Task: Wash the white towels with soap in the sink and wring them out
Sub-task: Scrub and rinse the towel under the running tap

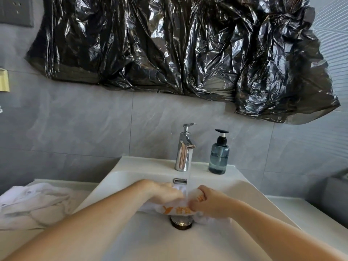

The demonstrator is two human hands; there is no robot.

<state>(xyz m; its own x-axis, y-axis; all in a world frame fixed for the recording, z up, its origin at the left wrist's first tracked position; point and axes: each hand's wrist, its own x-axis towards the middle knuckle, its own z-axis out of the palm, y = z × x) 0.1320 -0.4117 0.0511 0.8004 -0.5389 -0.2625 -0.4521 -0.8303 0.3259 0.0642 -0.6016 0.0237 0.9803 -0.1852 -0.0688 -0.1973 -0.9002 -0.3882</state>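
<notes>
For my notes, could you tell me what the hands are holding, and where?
Both grip one white towel under the tap: left hand its left part, right hand its right.

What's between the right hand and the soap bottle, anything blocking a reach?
Nothing visible. The soap bottle stands on the sink ledge right of the faucet, beyond the right hand, which grips the towel.

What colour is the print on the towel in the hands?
Orange print on the white towel, head view.
</notes>
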